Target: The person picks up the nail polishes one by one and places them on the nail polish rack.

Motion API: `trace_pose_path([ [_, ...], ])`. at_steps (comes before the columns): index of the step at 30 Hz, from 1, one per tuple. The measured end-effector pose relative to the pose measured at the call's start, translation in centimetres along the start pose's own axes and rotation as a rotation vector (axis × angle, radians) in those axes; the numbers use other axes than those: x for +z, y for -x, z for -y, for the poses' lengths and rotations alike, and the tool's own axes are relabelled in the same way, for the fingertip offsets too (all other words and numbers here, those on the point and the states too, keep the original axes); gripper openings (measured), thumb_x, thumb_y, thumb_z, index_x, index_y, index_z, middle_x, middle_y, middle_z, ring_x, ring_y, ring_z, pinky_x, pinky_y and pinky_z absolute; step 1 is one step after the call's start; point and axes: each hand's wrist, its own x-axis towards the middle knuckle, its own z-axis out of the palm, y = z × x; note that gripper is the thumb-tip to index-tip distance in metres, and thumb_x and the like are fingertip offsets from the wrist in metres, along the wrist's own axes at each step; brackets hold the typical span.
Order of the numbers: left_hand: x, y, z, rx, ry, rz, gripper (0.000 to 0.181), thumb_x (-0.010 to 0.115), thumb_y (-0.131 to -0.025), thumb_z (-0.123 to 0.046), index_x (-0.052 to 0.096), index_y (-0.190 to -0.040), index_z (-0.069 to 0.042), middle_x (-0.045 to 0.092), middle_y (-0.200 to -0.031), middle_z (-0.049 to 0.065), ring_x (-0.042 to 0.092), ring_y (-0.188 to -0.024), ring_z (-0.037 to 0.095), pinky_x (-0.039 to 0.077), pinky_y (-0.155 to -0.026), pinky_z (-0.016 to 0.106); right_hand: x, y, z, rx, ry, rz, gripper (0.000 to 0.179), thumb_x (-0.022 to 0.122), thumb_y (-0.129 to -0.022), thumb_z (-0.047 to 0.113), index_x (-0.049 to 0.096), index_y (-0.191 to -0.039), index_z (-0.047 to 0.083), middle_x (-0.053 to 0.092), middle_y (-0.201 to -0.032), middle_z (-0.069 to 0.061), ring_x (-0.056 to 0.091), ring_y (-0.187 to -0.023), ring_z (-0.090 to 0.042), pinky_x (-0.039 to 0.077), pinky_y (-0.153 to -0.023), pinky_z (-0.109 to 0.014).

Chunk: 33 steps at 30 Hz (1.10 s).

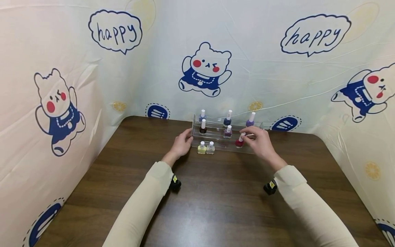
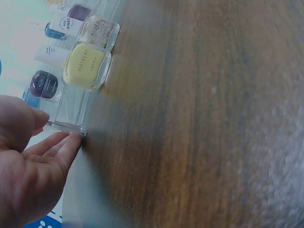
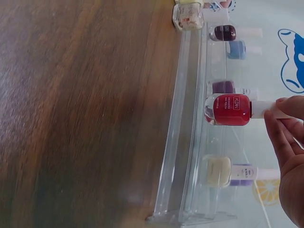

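A clear stepped display rack (image 1: 216, 139) stands at the table's far edge, holding bottles of nail polish. My left hand (image 1: 182, 143) grips the rack's left end panel between thumb and fingers, as the left wrist view shows. My right hand (image 1: 258, 141) pinches the white cap of a red nail polish bottle (image 3: 232, 109), held upright over the rack's front right part. At the front left are a yellow bottle (image 2: 86, 66) and a clear glitter bottle (image 2: 99, 33), side by side. A cream bottle (image 3: 218, 171) stands on the rack, hidden by my right hand in the head view.
Higher on the rack are a dark bottle (image 1: 202, 130), a plum bottle (image 1: 227, 133), a light blue bottle (image 1: 202, 117), a navy bottle (image 1: 227, 120) and a violet bottle (image 1: 250, 121). A printed cloth (image 1: 262, 82) hangs right behind the brown wooden table (image 1: 203, 206).
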Motion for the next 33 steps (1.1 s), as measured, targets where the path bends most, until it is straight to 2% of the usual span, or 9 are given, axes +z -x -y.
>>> trace_pose_path([
  [7, 0.0, 0.0, -0.2, -0.001, -0.008, 0.002, 0.05, 0.05, -0.107, -0.009, 0.041, -0.156, -0.011, 0.059, -0.144, 0.02, 0.056, -0.132, 0.034, 0.041, -0.115, 0.046, -0.5, 0.2, -0.9, -0.009, 0.013, -0.015, 0.017, 0.072, -0.093, -0.002, 0.074, -0.109, 0.001, 0.072, -0.11, -0.016, 0.07, -0.097, -0.031, 0.06, -0.086, -0.048],
  [17, 0.0, 0.0, -0.1, -0.001, -0.004, 0.003, 0.051, 0.05, -0.107, -0.008, 0.04, -0.157, -0.01, 0.058, -0.144, 0.02, 0.056, -0.132, 0.035, 0.041, -0.115, 0.046, -0.9, 0.6, -1.6, 0.024, 0.048, -0.021, 0.016, 0.073, -0.093, -0.002, 0.074, -0.108, 0.002, 0.073, -0.108, -0.014, 0.068, -0.093, -0.025, 0.06, -0.085, -0.042],
  [27, 0.1, -0.1, 0.1, 0.001, 0.002, 0.002, 0.05, 0.05, -0.107, -0.009, 0.04, -0.157, -0.01, 0.057, -0.145, 0.02, 0.055, -0.133, 0.034, 0.042, -0.115, 0.046, -1.2, 1.0, -2.3, 0.054, 0.046, -0.024, 0.018, 0.071, -0.094, -0.002, 0.073, -0.112, -0.003, 0.072, -0.11, -0.016, 0.07, -0.095, -0.029, 0.059, -0.085, -0.041],
  [33, 0.1, 0.0, 0.0, -0.002, 0.005, 0.001, 0.05, 0.05, -0.107, -0.008, 0.04, -0.156, -0.01, 0.057, -0.146, 0.02, 0.055, -0.133, 0.034, 0.042, -0.115, 0.045, -1.1, 1.1, -3.0, 0.042, 0.041, -0.046, 0.019, 0.071, -0.092, -0.005, 0.073, -0.112, -0.005, 0.071, -0.11, -0.018, 0.071, -0.095, -0.03, 0.058, -0.082, -0.018],
])
